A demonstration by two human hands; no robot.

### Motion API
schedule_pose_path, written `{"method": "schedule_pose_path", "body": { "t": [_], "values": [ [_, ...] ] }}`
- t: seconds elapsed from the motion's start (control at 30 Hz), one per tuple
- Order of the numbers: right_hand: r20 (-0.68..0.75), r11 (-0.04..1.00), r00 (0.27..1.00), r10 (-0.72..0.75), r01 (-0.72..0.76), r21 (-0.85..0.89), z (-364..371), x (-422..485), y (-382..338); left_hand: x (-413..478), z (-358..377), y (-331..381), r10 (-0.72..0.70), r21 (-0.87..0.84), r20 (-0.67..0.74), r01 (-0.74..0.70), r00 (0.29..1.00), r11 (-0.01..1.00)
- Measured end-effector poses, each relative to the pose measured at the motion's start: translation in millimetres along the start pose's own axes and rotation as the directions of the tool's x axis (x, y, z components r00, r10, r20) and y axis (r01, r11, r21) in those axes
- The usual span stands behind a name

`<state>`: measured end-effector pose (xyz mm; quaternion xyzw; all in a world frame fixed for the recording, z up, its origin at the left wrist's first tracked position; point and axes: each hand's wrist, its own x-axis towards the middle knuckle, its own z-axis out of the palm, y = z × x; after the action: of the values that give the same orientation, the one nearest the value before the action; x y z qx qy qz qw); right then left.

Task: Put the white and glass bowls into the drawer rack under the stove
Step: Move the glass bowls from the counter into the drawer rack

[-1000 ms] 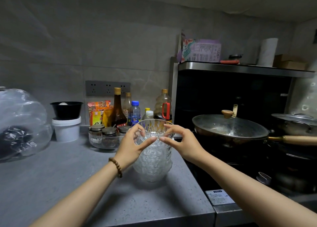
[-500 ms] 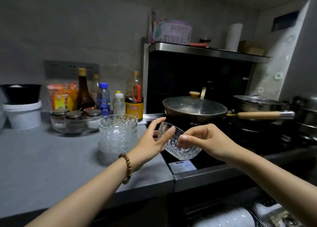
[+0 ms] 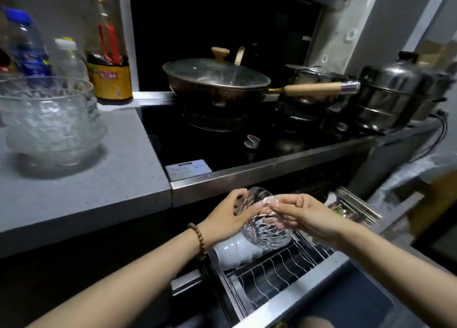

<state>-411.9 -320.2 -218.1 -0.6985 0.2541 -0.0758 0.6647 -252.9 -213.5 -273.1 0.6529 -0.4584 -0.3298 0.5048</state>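
Note:
A cut-glass bowl point(image 3: 265, 231) is tilted on its side between both hands, just above the pulled-out wire drawer rack point(image 3: 277, 272) under the stove. My left hand point(image 3: 228, 215) grips its left rim and my right hand point(image 3: 300, 215) holds its right rim. White bowls point(image 3: 231, 252) stand on edge in the rack directly below and left of the glass bowl. A stack of more glass bowls point(image 3: 49, 119) remains on the grey counter at the far left.
On the black stove point(image 3: 210, 139) sit a lidded wok with a wooden handle point(image 3: 217, 80), another lidded pan point(image 3: 314, 80) and a steel steamer pot point(image 3: 398, 97). Bottles point(image 3: 111, 65) stand at the back of the counter. The drawer's steel front edge point(image 3: 306, 293) juts toward me.
Both hands lifted the top glass bowl off the stack, carried it right and down past the stove edge. My view tilted down, bringing the open drawer rack into sight.

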Motion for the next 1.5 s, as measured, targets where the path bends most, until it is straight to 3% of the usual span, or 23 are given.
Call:
{"method": "schedule_pose_path", "body": {
  "t": [0.23,0.43,0.53,0.63,0.73,1.07,1.5],
  "values": [
    [-0.03,0.96,0.976,0.214,-0.205,0.19,-16,16,56,19,32,-53,-0.135,0.011,0.079,0.135,0.988,0.991],
    [0.005,0.896,0.913,0.408,-0.401,0.193,-11,46,101,18,37,-106,-0.278,0.188,0.145,0.249,0.95,0.95],
    [0.019,0.845,0.863,0.505,-0.499,0.194,-8,63,123,11,35,-131,-0.266,0.329,0.169,0.201,0.949,0.923],
    [0.059,0.799,0.815,0.576,-0.577,0.172,-6,76,145,5,31,-155,-0.217,0.584,0.173,0.078,0.961,0.808],
    [0.094,0.764,0.775,0.625,-0.631,0.135,-4,87,162,0,30,-175,-0.189,0.693,0.226,-0.021,0.956,0.721],
    [0.175,0.668,0.662,0.729,-0.744,0.034,3,113,187,-11,29,-211,-0.158,0.821,0.23,-0.104,0.96,0.562],
    [0.197,0.649,0.642,0.741,-0.76,0.031,9,119,205,-13,32,-214,-0.122,0.801,0.216,-0.104,0.969,0.589]
  ]
}}
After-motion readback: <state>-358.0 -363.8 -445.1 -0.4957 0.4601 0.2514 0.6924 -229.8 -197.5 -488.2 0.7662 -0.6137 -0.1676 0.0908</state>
